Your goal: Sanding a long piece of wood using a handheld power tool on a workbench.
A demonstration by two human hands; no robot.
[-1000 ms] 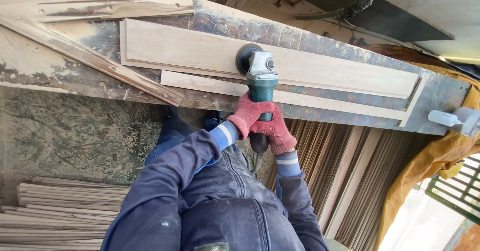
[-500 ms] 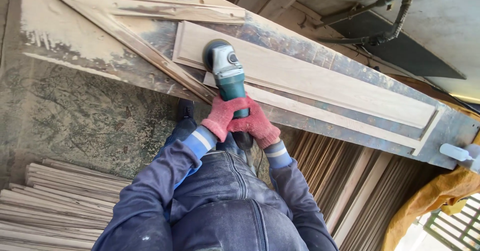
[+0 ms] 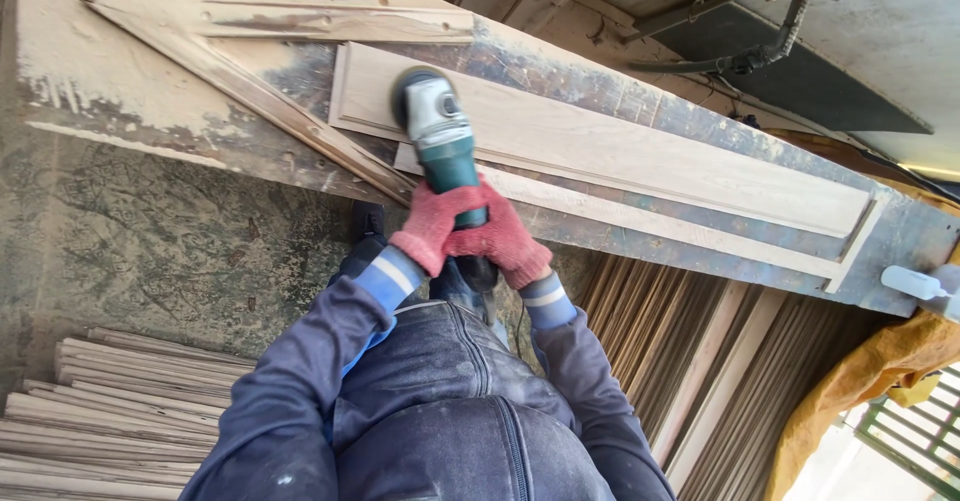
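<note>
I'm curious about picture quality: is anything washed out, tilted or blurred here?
Head view: daylight overexposes the lower right corner beside the yellow tarp; the workbench runs tilted and bowed by the wide lens; the sander, panel and both gloved hands stay sharp.

sander [image 3: 437, 121] | slid leftward | now near board's [image 3: 600, 146] left end

Sanding disc hiding under the grinder [image 3: 438, 126] head, grinder's rear handle disappearing inside both gloved hands, fingers wrapping out of sight, white bottle [image 3: 922, 285] running off the right edge, wood strips [image 3: 110, 411] running off the bottom-left corner
</note>
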